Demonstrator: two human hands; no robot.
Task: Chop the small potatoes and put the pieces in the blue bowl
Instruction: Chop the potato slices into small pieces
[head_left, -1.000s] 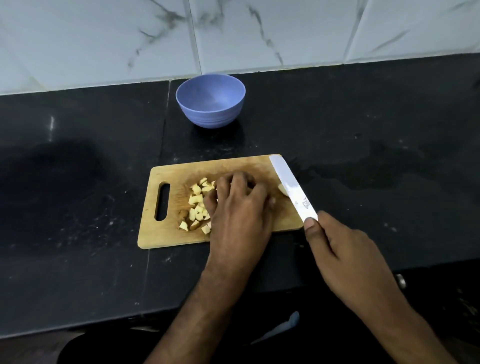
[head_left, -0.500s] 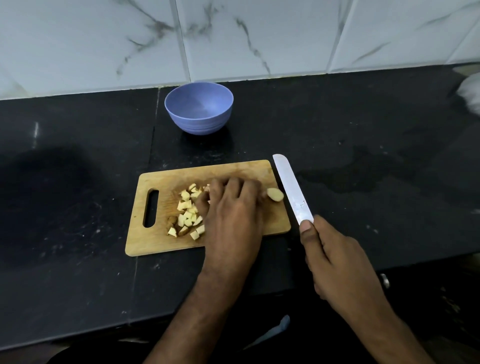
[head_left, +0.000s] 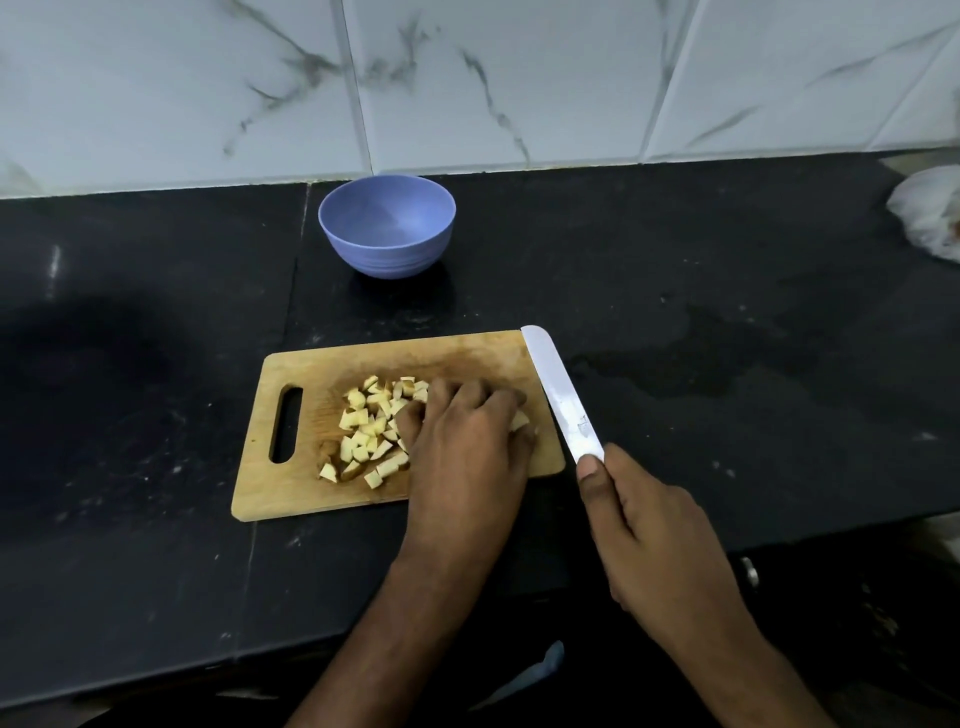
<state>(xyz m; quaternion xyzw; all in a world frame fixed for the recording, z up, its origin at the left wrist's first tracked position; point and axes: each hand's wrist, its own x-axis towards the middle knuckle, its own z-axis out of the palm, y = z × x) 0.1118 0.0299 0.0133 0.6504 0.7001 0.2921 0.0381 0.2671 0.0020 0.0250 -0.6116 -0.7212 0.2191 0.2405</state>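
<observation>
A wooden cutting board (head_left: 291, 483) lies on the black counter, carrying a heap of several pale potato pieces (head_left: 371, 431). My left hand (head_left: 467, 447) rests palm down on the board, fingers curled over the right side of the heap; a bigger potato piece (head_left: 519, 420) peeks out at its right edge. My right hand (head_left: 654, 540) grips the handle of a knife (head_left: 561, 395), whose blade lies along the board's right edge. The blue bowl (head_left: 387, 226) stands behind the board and looks empty.
A white marbled tile wall (head_left: 467, 78) rises behind the black counter (head_left: 727, 291). A crumpled white bag (head_left: 930, 218) sits at the far right. A wet patch (head_left: 691, 358) darkens the counter right of the board. The counter's front edge runs just below the board.
My left hand has slid back over the loose potato piece that lay uncovered at the board's right. The knife blade has come back against the board's right edge.
</observation>
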